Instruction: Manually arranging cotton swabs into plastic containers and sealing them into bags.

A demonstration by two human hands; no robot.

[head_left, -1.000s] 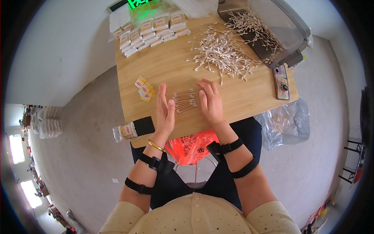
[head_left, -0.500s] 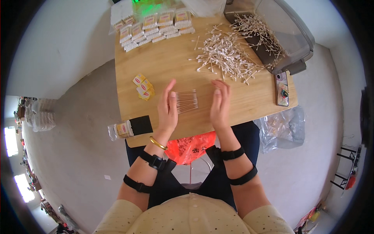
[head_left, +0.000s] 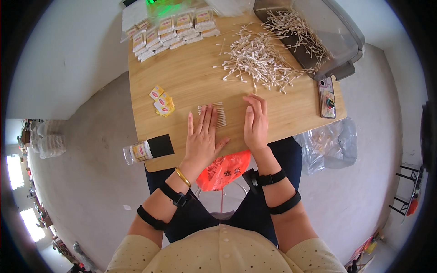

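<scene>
A flat row of cotton swabs (head_left: 221, 114) lies side by side on the wooden table. My left hand (head_left: 203, 136) rests palm down over the left part of the row, fingers stretched out, so some swabs are hidden beneath it. To the right of the row, my right hand (head_left: 256, 123) stands on its edge with fingers extended and slightly bent, apart from the swabs and holding nothing. A large heap of loose swabs (head_left: 259, 59) spreads beyond my right hand. Small yellow-and-white cards (head_left: 162, 101) lie left of my left hand.
Packed swab bundles (head_left: 166, 25) are stacked at the far left. A grey clear bin (head_left: 334, 34) tipped on its side spills swabs at the far right. A phone (head_left: 327, 98) lies by the right edge; a swab pack (head_left: 140, 151) sits on a black pad (head_left: 161, 145) near left.
My left hand has turned from standing on its edge beside the swab row to lying flat over it. My right hand stays nearly in place, its fingers a little more bent.
</scene>
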